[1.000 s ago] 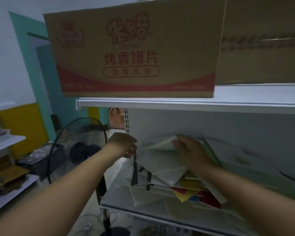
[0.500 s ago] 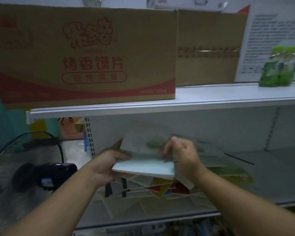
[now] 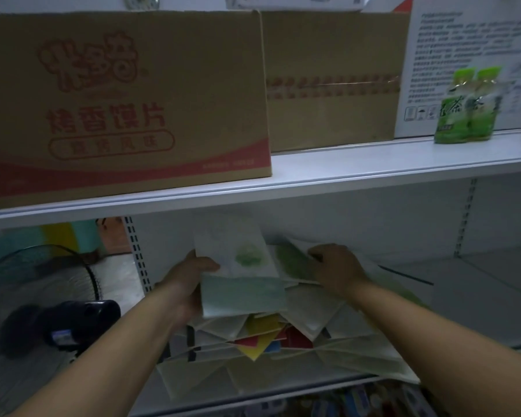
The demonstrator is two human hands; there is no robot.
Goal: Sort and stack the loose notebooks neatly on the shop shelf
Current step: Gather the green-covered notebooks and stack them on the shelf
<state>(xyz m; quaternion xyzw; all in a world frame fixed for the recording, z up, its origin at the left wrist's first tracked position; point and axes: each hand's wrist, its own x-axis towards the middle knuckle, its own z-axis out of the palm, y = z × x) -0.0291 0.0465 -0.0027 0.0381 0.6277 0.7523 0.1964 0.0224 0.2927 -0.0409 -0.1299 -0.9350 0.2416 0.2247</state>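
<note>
Notebooks with pale covers sit clamped in the left grip, above the loose pile; the right grip curls on a green-printed notebook beside it. I would square the edges before stacking.

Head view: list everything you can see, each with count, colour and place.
printed carton: one, brown and red, upper shelf, left
plain carton: one, brown, right of the printed carton
white box: one, white, upper shelf, right
tea bottles: two, green, in front of the white box
fan: one, black, left of the shelves
loose notebooks: many, pale, yellow, red and blue, lower shelf
held notebooks: at least two, pale green, above the pile
left hand: grips the held notebooks
right hand: on the pile, grip blurred
</note>
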